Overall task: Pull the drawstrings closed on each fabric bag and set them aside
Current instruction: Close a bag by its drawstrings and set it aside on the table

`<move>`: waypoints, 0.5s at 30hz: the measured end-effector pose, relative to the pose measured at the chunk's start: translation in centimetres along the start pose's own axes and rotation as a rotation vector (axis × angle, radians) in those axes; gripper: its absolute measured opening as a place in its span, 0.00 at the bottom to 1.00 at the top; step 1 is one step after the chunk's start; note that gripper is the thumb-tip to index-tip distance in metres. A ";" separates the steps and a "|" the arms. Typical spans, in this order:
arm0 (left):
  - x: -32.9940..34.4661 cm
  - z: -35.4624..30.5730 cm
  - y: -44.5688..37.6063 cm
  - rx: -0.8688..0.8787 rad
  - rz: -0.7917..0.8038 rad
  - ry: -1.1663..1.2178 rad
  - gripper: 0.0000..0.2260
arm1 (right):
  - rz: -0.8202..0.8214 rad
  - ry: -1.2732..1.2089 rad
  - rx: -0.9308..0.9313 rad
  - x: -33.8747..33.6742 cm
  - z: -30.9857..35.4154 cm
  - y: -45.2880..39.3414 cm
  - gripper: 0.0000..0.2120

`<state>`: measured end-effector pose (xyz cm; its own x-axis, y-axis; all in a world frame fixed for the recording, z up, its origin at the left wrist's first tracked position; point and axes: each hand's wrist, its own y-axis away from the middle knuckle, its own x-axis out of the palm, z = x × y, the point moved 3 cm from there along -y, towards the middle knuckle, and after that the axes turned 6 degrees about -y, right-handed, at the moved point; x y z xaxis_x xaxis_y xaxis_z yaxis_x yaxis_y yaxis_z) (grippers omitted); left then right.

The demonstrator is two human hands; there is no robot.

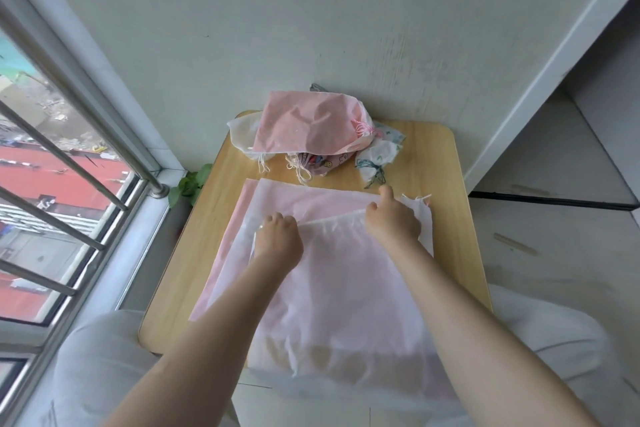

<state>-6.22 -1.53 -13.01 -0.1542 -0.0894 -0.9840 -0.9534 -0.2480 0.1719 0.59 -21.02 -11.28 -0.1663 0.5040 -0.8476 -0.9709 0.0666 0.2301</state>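
Your left hand (278,236) and right hand (393,218) are both gripping the gathered top edge of the white fabric bag (346,288) (lying flat on the tabletop (446,163), under your hands).

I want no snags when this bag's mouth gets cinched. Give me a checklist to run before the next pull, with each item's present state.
1. Left hand grips the top hem of the sheer white fabric bag: ok.
2. Right hand pinches at the hem's far end: ok, though the cord itself is hidden.
3. Hem gathering between the hands: ok, puckers show.
4. Mouth fully closed: not ok, still wide.
5. Pink fabric bag beneath stays free: cannot tell.
6. Room by the finished pile of cinched bags on the light wooden table: ok.
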 end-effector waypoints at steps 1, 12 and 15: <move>0.3 0.0 0.0 0.006 -0.014 0.025 0.09 | 0.043 -0.002 0.016 0.1 -0.5 -0.4 0.17; 0.8 2.1 -0.4 -0.134 -0.020 0.598 0.12 | 0.157 0.031 -0.025 -0.2 -0.8 -0.3 0.16; 1.0 2.7 -0.3 -0.170 0.022 0.794 0.11 | 0.079 0.004 -0.046 -0.2 -1.2 0.0 0.17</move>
<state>-6.82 1.08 -14.16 0.1179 -0.7380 -0.6644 -0.8901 -0.3751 0.2587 0.40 -22.18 -11.64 -0.2431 0.5024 -0.8297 -0.9616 -0.0128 0.2741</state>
